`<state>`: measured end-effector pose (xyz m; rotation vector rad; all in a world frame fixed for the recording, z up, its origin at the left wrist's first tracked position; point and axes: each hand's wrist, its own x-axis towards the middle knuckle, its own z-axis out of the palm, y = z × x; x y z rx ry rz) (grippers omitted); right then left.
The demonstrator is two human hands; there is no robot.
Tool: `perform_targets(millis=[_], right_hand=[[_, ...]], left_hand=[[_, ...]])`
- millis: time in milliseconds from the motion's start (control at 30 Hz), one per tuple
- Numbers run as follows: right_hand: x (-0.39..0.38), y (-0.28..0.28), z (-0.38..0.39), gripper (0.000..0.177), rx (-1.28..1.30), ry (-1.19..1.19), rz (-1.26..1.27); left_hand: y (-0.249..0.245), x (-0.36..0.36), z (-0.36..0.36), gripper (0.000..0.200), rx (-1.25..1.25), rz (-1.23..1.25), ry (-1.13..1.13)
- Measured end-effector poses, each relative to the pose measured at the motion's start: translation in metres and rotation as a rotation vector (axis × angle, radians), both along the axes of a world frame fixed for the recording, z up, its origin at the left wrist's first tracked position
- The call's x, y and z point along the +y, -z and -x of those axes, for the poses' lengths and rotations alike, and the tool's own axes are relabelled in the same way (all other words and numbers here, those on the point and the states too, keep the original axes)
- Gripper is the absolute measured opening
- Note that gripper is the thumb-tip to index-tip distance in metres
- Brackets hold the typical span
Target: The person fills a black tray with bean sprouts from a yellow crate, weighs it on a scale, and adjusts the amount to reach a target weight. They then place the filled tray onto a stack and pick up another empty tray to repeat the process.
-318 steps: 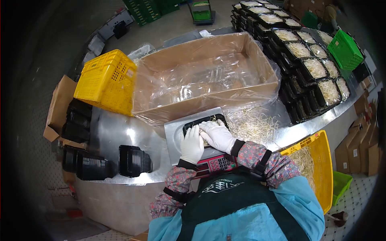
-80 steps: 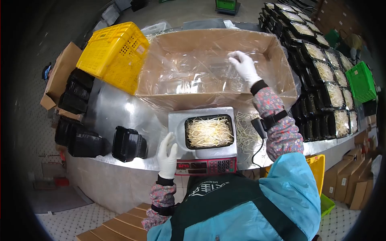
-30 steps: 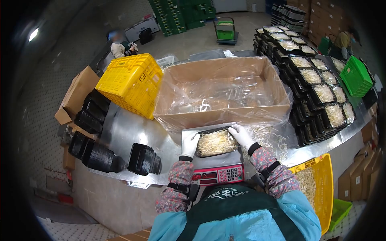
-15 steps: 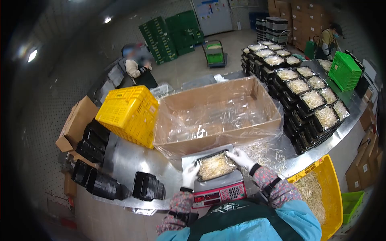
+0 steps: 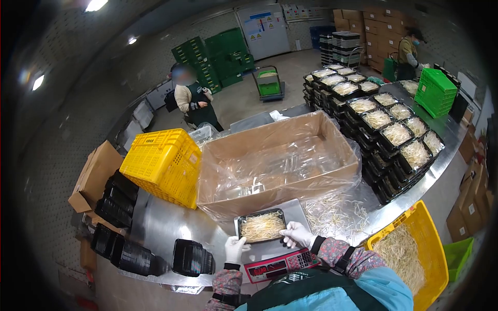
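A black tray of bean sprouts (image 5: pixel 262 226) sits on the steel platform of a scale (image 5: pixel 270 267) with a red keypad. My left hand (image 5: pixel 235 248), in a white glove, rests at the tray's near left corner. My gloved right hand (image 5: pixel 296 234) touches the tray's near right corner. Whether either hand grips the tray is unclear. Loose sprouts (image 5: pixel 334 212) lie on the steel table right of the scale.
Behind the scale stands a plastic-lined cardboard box (image 5: pixel 277 160). Stacked filled trays (image 5: pixel 394 137) are at right, a yellow crate (image 5: pixel 162 166) and empty black trays (image 5: pixel 192 257) at left. A yellow crate of sprouts (image 5: pixel 410 254) is beside me. Two people stand beyond.
The view has tilted up. My hands have slid from the tray's sides to its near corners. Earlier my right hand reached into the lined box and came back.
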<state>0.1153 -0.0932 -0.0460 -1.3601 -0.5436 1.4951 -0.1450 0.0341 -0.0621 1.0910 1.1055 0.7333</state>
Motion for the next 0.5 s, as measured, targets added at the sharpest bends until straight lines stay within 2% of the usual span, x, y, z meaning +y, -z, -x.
perform_targets(millis=[33,67,133,167,200,267,333,400,500], right_hand=[[0.002,-0.01,-0.003,0.032,-0.197,-0.143,0.066],[0.004,-0.014,-0.008,0.034,-0.542,-0.101,-0.024],[0.006,-0.031,-0.018,0.042,-1.232,-0.008,-0.201],[0.011,-0.049,-0.02,0.046,-1.164,0.073,-0.163],[0.022,-0.053,-0.018,0.043,-1.158,0.121,-0.182],[0.046,-0.053,-0.011,0.042,-1.241,0.159,-0.564],[0.063,-0.038,0.009,0.051,-1.469,0.115,-0.548],[0.066,-0.024,0.022,0.058,-1.46,-0.08,-0.422],[0.067,-0.019,0.02,0.058,-1.382,-0.042,-0.386]], left_hand=[[-0.018,-0.001,-0.003,0.033,0.289,-0.368,0.022],[-0.038,0.001,-0.009,0.047,0.577,-0.739,0.042],[-0.054,0.007,-0.025,0.073,0.727,-1.082,0.062],[-0.059,0.01,-0.04,0.08,0.685,-1.168,0.131],[-0.069,0.006,-0.057,0.08,0.716,-1.267,0.184],[-0.076,0.002,-0.094,0.083,0.945,-1.374,0.373],[-0.045,0.007,-0.114,0.083,1.254,-1.411,0.705],[-0.02,0.019,-0.119,0.081,1.164,-1.411,0.804],[-0.025,0.017,-0.119,0.08,1.139,-1.392,0.803]])
